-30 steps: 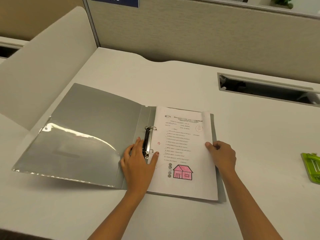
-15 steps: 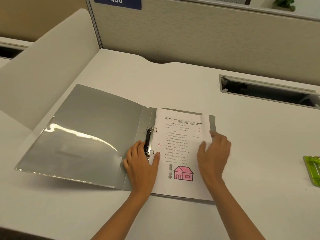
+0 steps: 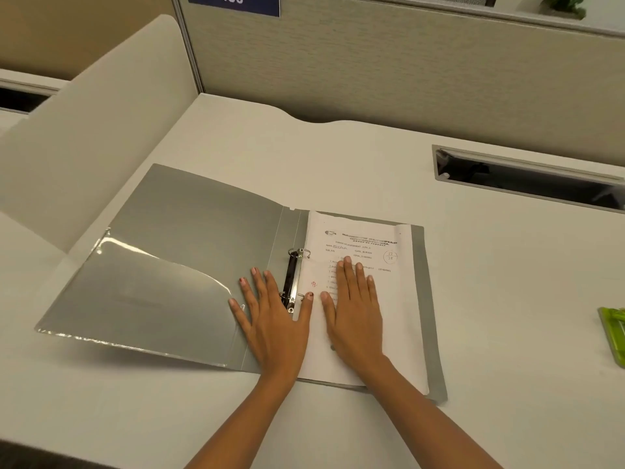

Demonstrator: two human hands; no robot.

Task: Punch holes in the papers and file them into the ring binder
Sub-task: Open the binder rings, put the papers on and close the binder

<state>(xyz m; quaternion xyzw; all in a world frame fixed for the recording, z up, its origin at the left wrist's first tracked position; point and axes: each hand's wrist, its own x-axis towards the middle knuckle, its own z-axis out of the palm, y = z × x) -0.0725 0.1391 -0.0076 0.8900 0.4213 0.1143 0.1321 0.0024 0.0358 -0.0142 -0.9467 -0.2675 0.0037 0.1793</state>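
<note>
With both palms pressed flat at the centre of the frame, a person at a white desk (image 3: 372, 157) appears to be on the filing step, settling the papers (image 3: 389, 299) onto the metal rings (image 3: 293, 282) of an open grey ring binder (image 3: 189, 238). The left hand (image 3: 274, 319), fingers spread and gripping nothing, lies across the spine with its thumb touching the sheet's punched edge; the right hand (image 3: 355, 316), likewise open and flat, smooths the top sheet on the binder's right-hand cover. Whether the rings are closed cannot be told. Next, judging by the layout, comes snapping them shut and folding the left cover over. Visible are one binder, two rings, one paper stack of uncertain sheet count, and one green object, probably the hole punch (image 3: 614, 333), at the right edge.
</note>
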